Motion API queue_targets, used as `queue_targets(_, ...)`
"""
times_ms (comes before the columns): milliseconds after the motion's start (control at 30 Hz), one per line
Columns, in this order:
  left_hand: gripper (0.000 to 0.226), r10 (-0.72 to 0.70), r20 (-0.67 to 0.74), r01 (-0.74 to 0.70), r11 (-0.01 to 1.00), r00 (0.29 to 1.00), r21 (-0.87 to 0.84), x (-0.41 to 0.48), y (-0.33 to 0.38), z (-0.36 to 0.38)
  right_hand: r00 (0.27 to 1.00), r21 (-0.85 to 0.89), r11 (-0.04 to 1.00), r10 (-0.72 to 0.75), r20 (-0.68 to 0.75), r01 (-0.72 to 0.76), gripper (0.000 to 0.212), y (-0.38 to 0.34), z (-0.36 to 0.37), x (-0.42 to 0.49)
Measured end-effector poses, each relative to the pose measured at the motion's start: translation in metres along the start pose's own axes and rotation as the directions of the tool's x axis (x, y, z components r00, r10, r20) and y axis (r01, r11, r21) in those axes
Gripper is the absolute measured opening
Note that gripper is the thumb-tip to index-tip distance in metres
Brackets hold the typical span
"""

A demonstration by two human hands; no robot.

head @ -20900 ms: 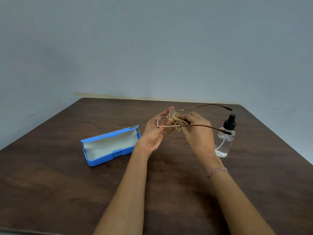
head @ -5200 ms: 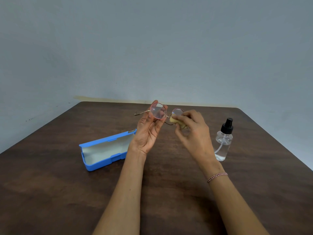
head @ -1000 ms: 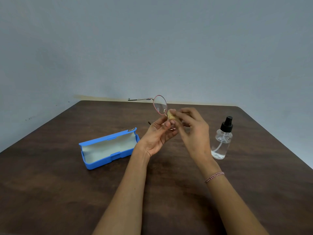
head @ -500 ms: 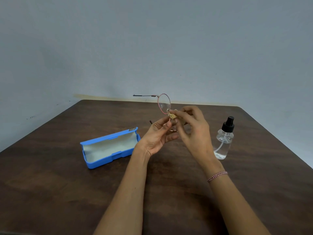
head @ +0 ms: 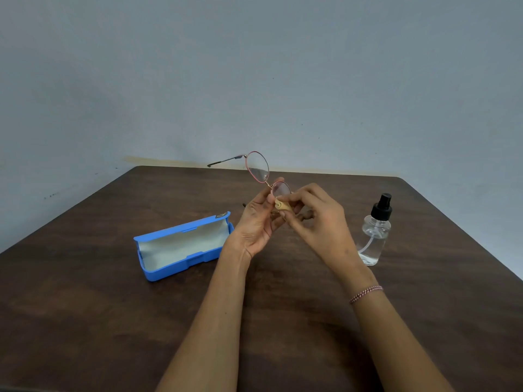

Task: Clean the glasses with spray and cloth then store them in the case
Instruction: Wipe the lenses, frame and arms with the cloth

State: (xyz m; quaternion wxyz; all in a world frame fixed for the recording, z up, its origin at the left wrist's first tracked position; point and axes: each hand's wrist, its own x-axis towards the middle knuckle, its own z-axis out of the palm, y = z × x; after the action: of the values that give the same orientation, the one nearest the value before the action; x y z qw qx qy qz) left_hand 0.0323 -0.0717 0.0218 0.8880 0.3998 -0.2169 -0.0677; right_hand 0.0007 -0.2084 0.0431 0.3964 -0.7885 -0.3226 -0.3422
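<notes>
Round glasses [head: 258, 167] with a thin pink-gold frame stand tilted above the table, one lens up, one temple pointing left. My left hand [head: 258, 224] pinches the frame near the lower lens. A small folded beige cloth [head: 282, 205] is pinched in my right hand [head: 317, 219] and pressed against the lower lens. The blue case [head: 181, 247] lies open on the table to the left of my hands, with a pale lining. To the right stands the clear spray bottle [head: 375, 239] with a black nozzle, upright.
A dark brown wooden table [head: 85, 306] fills the lower view, its far edge against a grey wall [head: 254, 66]. The table's right edge runs diagonally past the bottle. A beaded bracelet [head: 365, 294] circles my right wrist.
The glasses have dropped slightly and the lower lens now shows between my fingers. My right hand with the cloth has shifted along that lens. Case and bottle have not moved.
</notes>
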Motion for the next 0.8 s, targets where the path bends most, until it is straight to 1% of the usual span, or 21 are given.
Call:
queue_targets(67,0.061,-0.018,-0.017,0.018,1.0,1.0,0.015,0.0005,-0.0011,-0.0011,0.999,-0.058,0.998,-0.02,-0.026,0.018,0.021,-0.002,0.0022,-0.0006)
queue_targets(167,0.062,-0.028,-0.024,0.028,1.0,0.999,0.008,0.0006,-0.0013,-0.0018,0.998,-0.074,0.997,-0.024,-0.05,0.02,0.019,-0.0038,0.0033,-0.0013)
queue_targets(267,0.069,-0.01,-0.01,0.01,1.0,1.0,-0.012,-0.0006,-0.0004,-0.0001,0.998,-0.096,0.995,-0.015,-0.067,0.008,0.018,-0.0008,0.0024,-0.0009)
queue_targets(400,0.06,-0.019,0.028,0.017,0.998,0.999,0.057,-0.0005,-0.0024,0.001,0.98,-0.127,0.989,0.052,-0.193,-0.078,0.017,0.0009,-0.0002,-0.0003)
queue_targets(467,0.06,-0.044,0.036,0.04,0.995,0.998,0.092,-0.0001,-0.0045,0.0015,0.971,-0.116,0.99,0.053,-0.233,-0.082,0.02,-0.0006,-0.0009,-0.0002)
queue_targets(533,0.062,-0.047,0.025,0.044,0.995,0.999,0.084,0.0009,-0.0051,0.0003,0.975,-0.084,0.995,0.027,-0.219,-0.046,0.024,-0.0028,0.0002,0.0001)
queue_targets(633,0.061,-0.025,0.009,0.025,1.0,1.0,0.016,0.0015,-0.003,-0.004,0.994,0.009,1.0,-0.024,-0.11,0.025,0.029,-0.0048,0.0041,-0.0003)
queue_targets(700,0.062,-0.006,0.004,0.006,1.0,1.0,-0.026,0.0011,-0.0015,-0.0059,0.998,0.023,0.999,-0.033,-0.062,0.035,0.028,-0.0029,0.0036,-0.0002)
queue_targets(733,0.063,0.0,0.006,0.0,1.0,1.0,-0.022,0.0009,-0.0012,-0.0062,0.998,-0.001,1.0,-0.023,-0.064,0.023,0.027,-0.0019,0.0023,0.0002)
queue_targets(800,0.06,-0.004,0.025,0.003,1.0,1.0,0.025,0.0008,-0.0026,-0.0047,0.993,-0.062,0.998,0.012,-0.121,-0.02,0.023,-0.0003,-0.0009,0.0005)
